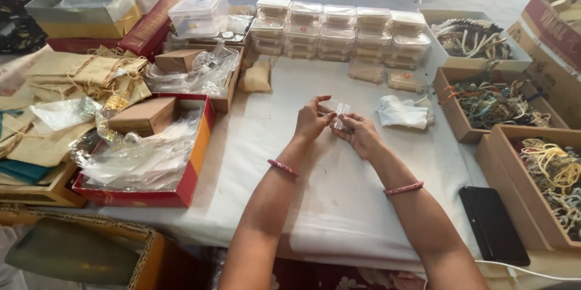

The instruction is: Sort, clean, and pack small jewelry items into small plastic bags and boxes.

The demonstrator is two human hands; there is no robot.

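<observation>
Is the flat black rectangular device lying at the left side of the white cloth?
No, the flat black rectangular device lies at the right edge of the white cloth.

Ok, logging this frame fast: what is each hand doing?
Left hand: closed on the small clear packet.
Right hand: closed on the same packet.

Both hands meet over the white-covered worktop (pixel 339 205): left hand (pixel 311 121) and right hand (pixel 361 135) pinch a small clear packet (pixel 341 115); white cloth (pixel 402 112) just right.
</observation>
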